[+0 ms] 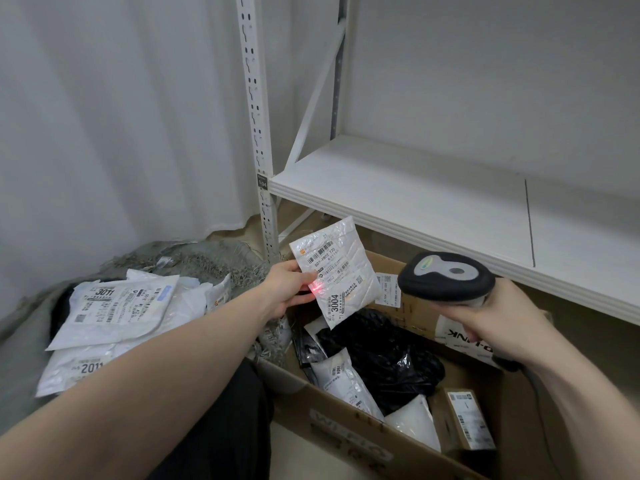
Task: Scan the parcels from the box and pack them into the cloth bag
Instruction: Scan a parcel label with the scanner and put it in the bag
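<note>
White metal shelf unit (433,188) fills upper right; white curtain (104,116) behind on the left. Grey-green cloth bag (207,261) lies slumped on the floor at left, frayed at its rim, with white mailers (117,306) heaped on its opening, labels "3011" and "2011" readable. Open cardboard box (346,417) at lower right, under the shelf edge; inside it a crumpled black plastic parcel (384,358), white pouches (346,379) and a small brown carton (467,420). Right hand (498,327) curled round the grip of a dark grey barcode scanner (446,275), head aimed left. Left hand (287,289) pinches one white bubble mailer (336,271) by its left edge, held tilted above the box's near-left corner. Mailer is glossy, quilted, with barcode label, "3004" printed large. Red scan spot (317,288) sits on the label beside the fingertips.
</note>
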